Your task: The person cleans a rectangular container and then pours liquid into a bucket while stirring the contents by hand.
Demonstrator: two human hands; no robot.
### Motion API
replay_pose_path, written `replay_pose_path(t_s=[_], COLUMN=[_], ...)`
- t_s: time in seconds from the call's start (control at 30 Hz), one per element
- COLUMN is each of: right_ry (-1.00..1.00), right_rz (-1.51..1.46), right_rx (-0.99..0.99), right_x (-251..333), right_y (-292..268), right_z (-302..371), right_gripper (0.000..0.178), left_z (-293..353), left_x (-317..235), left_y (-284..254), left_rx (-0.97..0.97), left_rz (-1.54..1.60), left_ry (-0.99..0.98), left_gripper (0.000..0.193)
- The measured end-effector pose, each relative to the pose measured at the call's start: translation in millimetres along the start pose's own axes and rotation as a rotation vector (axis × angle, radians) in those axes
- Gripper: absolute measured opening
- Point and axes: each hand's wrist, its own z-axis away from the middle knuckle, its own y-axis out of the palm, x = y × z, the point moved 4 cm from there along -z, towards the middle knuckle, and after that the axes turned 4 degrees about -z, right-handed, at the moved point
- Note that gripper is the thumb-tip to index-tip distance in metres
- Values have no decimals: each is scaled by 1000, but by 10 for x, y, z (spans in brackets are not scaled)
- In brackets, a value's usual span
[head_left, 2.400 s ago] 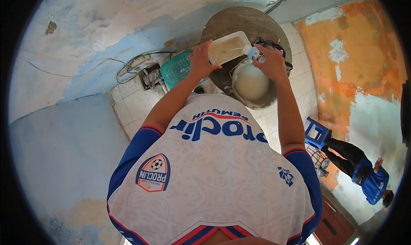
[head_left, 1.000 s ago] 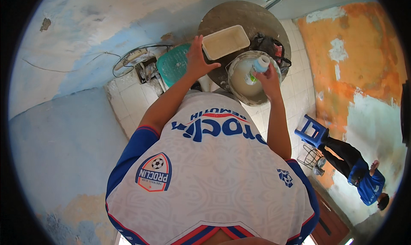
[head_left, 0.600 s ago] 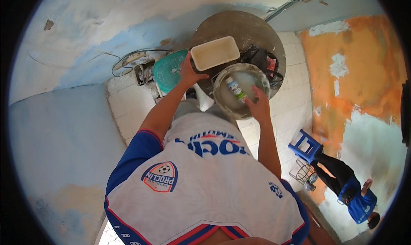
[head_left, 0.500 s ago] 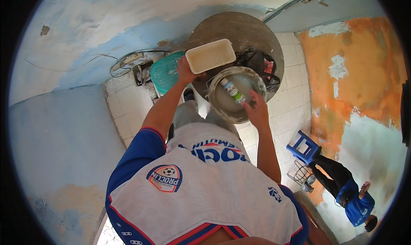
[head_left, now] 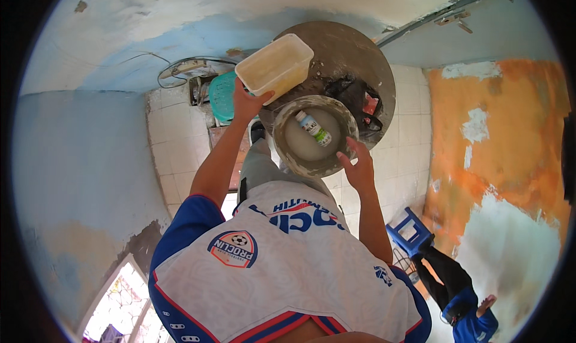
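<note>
My left hand (head_left: 247,104) grips the near left end of a cream rectangular plastic tub (head_left: 275,67), which is tilted above the round table. A round bucket (head_left: 287,154) with a mortar-crusted rim stands at the table's near edge, with greyish liquid in it. Inside the bucket lies a small plastic bottle (head_left: 313,129) with a white, blue and green label. Beside the bucket's right rim is my right hand (head_left: 360,170), its fingers apart and nothing in them.
The round dark table (head_left: 360,55) also bears a crumpled black plastic bag (head_left: 347,97) with a red item. A green stool (head_left: 222,97) and loose cable (head_left: 174,67) are left of it. Behind on the right, a person in blue (head_left: 465,313) is near a blue stool (head_left: 411,232).
The tub has been raised and tilted in my left hand. My right hand has come away from the bottle, which now lies loose in the bucket. The view has shifted.
</note>
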Motion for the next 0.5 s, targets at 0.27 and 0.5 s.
replay_pose_path(t_s=[0.27, 0.5], right_ry=[-149, -119], right_rz=[-118, -599], right_rx=[39, 81], right_x=[179, 786], right_y=[-106, -319], right_z=[-541, -970], right_gripper=[49, 34], left_z=[301, 996], left_x=[-1069, -1572], left_y=[-541, -792], left_rx=[-160, -226], left_rz=[110, 321], left_ry=[135, 110], left_gripper=[88, 91])
